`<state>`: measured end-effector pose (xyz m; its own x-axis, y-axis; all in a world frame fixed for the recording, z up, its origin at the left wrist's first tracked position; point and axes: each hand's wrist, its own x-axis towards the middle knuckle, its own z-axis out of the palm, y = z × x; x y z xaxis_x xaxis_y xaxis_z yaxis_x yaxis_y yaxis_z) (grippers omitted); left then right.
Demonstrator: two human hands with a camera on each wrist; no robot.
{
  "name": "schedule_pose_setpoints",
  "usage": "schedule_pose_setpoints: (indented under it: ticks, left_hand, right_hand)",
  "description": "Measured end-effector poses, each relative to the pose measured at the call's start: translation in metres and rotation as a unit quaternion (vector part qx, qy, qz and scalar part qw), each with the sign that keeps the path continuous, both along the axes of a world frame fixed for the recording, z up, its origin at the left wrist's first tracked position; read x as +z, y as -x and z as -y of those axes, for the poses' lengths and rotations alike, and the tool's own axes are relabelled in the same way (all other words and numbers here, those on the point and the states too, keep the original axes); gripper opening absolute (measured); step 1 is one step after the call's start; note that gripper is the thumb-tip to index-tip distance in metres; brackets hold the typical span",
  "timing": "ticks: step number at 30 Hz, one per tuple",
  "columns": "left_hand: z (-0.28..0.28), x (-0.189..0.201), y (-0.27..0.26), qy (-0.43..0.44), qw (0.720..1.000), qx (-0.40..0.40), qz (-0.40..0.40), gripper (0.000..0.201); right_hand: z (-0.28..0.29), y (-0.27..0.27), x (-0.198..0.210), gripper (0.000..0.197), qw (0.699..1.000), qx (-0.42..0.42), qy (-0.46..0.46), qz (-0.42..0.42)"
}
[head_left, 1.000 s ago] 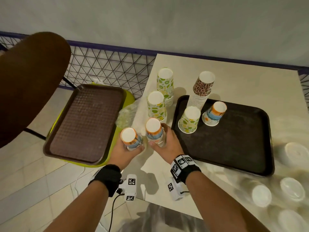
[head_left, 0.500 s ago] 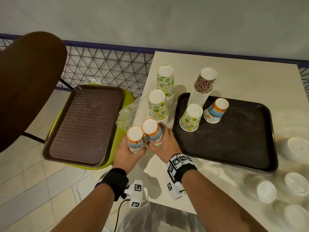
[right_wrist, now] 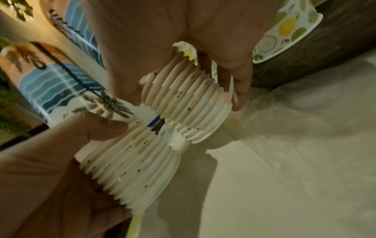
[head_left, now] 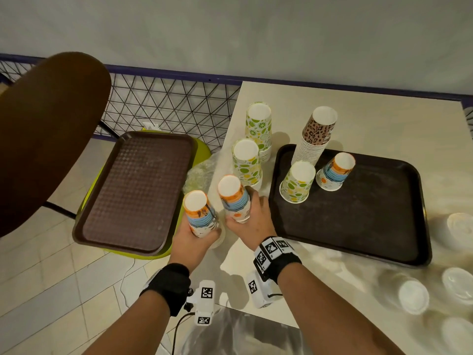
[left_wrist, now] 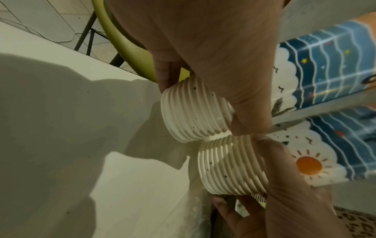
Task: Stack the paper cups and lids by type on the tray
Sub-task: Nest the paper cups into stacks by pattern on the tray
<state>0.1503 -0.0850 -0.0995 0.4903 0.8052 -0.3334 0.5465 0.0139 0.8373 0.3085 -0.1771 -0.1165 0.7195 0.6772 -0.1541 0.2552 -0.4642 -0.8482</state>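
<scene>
Left grip (head_left: 194, 242) and right grip (head_left: 252, 221) each round a beach-print cup stack (head_left: 234, 198)

Pale wall (head_left: 230, 34), tiled floor (head_left: 51, 290), beige table (head_left: 371, 119), wire fence (head_left: 166, 103), brown chair back (head_left: 46, 129), yellow-green seat (head_left: 202, 149).

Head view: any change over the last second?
The left hand has brought its beach-print cup stack right and closer to the right hand's matching stack; they now sit nearly touching. Both grips unchanged. Cups on the black tray stayed put.
</scene>
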Motion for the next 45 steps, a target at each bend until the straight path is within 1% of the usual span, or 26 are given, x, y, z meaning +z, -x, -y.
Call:
schedule_pose_setpoints:
  ticks: [4,9,13,16,19,23,25,29,30,33,35,40,45]
  left_hand:
    - [0.001,0.016,0.001,-0.002,1.0,-0.012,0.01,0.049]
    - [0.007,0.038,-0.001,0.001,0.999,-0.044,0.023,0.052]
    - [0.019,0.057,-0.015,0.01,0.996,-0.081,0.034,0.044]
    - [0.031,0.066,-0.033,0.017,0.994,-0.099,0.05,0.052]
    - [0.045,0.075,-0.055,0.013,0.992,-0.109,0.056,0.051]
    - [0.065,0.084,-0.086,0.02,0.991,-0.112,0.064,0.061]
    - [0.075,0.089,-0.1,0.014,0.992,-0.11,0.065,0.061]
    - [0.092,0.095,-0.125,0.007,0.992,-0.105,0.067,0.064]
    - [0.094,0.095,-0.13,0.006,0.992,-0.103,0.066,0.065]
    - [0.099,0.096,-0.141,-0.001,0.993,-0.102,0.064,0.068]
    - [0.101,0.098,-0.146,-0.004,0.993,-0.102,0.065,0.069]
    - [0.11,0.1,-0.154,0.0,0.993,-0.096,0.064,0.065]
    - [0.115,0.1,-0.157,-0.006,0.994,-0.095,0.061,0.066]
  right_hand:
    - [0.008,-0.005,0.01,0.088,0.99,-0.054,-0.082,-0.101]
    - [0.037,-0.018,0.046,0.07,0.974,-0.06,-0.152,-0.159]
    - [0.067,-0.039,0.069,0.064,0.963,-0.067,-0.173,-0.197]
    - [0.09,-0.059,0.089,0.057,0.957,-0.083,-0.193,-0.198]
    - [0.112,-0.089,0.108,0.057,0.947,-0.133,-0.224,-0.187]
    - [0.139,-0.146,0.12,0.077,0.93,-0.225,-0.264,-0.125]
    - [0.147,-0.175,0.12,0.073,0.933,-0.248,-0.247,-0.083]
    - [0.139,-0.215,0.105,0.063,0.952,-0.239,-0.19,-0.031]
    - [0.134,-0.221,0.099,0.065,0.956,-0.233,-0.175,-0.024]
    - [0.118,-0.229,0.079,0.084,0.968,-0.213,-0.134,-0.012]
    - [0.112,-0.231,0.065,0.091,0.976,-0.193,-0.103,0.002]
    - [0.116,-0.235,0.04,0.092,0.984,-0.17,-0.06,0.002]
    - [0.124,-0.238,0.025,0.094,0.986,-0.162,-0.021,-0.023]
